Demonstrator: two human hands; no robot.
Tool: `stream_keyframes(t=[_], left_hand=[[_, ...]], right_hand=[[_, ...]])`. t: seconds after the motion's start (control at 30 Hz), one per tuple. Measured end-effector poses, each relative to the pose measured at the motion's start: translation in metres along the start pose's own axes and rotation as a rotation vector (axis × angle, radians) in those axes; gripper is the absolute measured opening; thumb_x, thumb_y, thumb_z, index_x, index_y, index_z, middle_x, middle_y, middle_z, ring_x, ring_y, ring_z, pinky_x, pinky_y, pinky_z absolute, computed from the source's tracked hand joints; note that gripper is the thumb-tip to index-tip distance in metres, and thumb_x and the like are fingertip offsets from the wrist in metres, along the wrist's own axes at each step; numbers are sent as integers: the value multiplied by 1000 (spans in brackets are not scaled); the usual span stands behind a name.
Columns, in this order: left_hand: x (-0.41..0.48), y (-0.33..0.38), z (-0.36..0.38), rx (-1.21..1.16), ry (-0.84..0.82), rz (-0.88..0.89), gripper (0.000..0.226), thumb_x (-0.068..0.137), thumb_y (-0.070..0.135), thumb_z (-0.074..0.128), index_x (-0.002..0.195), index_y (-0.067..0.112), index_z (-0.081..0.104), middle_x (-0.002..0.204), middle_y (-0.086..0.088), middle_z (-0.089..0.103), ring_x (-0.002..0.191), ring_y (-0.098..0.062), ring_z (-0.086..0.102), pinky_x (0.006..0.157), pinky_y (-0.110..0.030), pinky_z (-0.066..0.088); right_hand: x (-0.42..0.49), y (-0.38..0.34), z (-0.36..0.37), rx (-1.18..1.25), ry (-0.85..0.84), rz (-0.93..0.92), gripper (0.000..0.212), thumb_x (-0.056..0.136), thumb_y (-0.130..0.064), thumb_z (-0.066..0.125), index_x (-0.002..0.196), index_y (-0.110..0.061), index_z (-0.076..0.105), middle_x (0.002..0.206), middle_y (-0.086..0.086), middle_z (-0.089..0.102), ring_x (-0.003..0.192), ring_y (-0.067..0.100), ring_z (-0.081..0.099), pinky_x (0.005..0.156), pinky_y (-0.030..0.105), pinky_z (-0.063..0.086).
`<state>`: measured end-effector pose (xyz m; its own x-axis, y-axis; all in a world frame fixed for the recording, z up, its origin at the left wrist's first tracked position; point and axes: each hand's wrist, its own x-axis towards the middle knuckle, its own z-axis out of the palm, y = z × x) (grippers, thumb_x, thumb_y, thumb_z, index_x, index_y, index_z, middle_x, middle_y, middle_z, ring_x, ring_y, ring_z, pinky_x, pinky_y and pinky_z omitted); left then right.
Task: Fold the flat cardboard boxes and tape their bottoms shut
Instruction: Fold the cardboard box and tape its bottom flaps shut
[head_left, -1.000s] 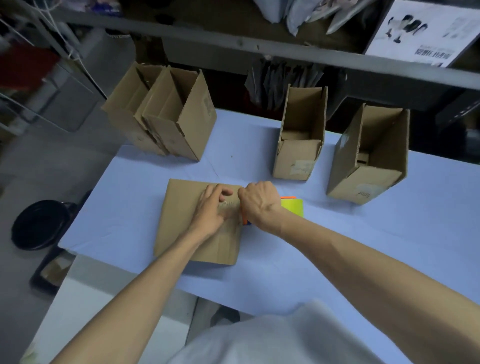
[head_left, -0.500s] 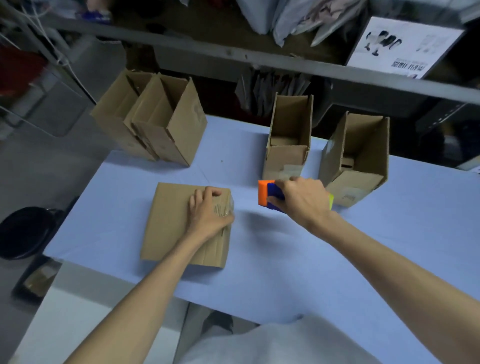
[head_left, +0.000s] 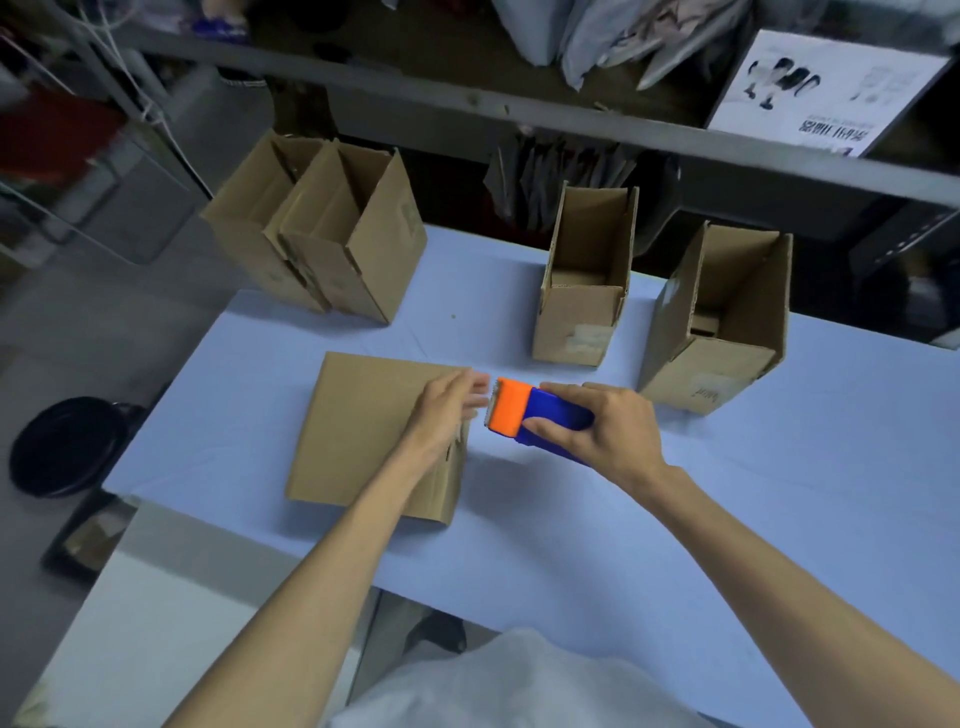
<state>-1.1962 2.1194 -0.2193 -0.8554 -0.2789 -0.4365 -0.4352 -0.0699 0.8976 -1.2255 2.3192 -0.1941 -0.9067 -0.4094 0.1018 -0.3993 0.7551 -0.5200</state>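
the right grip (head_left: 608, 431) curls around the tape dispenser (head_left: 540, 423); just left of it, the left grip (head_left: 447, 410) lies straight-fingered over the folded box (head_left: 363, 431), holding nothing.

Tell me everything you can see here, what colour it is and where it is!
lying box: one, brown, near middle of the table
open boxes: four, brown, two touching at the table's far left, two apart at far right
tape dispenser: one, orange and blue, just right of the lying box
table: one, light blue
shelf rail: one, grey, above the table's far edge
printed white sheet: one, top right on the shelf
round tub: one, black, floor at left
shirt: one, white, bottom edge
left hand: one, on the lying box's right end, fingers straight
right hand: one, gripping the tape dispenser
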Motion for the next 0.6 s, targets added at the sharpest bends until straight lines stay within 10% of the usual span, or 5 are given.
stream_keyframes(t=[0.33, 0.6], left_hand=[[-20, 7, -19, -74, -305, -123, 22, 96, 9, 48, 104, 6, 68, 92, -6, 69, 85, -13, 63, 84, -29, 51], [-29, 8, -27, 94, -35, -36, 14, 90, 9, 60, 79, 13, 67, 74, -5, 66, 72, -16, 60, 75, -26, 52]], right_hand=[[-5, -17, -10, 271, -7, -43, 43, 71, -55, 76, 106, -30, 74, 87, -13, 74, 71, 8, 65, 65, 30, 54], [-1, -29, -11, -8, -342, -75, 67, 45, -69, 72, 101, -36, 57, 78, -15, 65, 70, 12, 60, 62, 27, 49]])
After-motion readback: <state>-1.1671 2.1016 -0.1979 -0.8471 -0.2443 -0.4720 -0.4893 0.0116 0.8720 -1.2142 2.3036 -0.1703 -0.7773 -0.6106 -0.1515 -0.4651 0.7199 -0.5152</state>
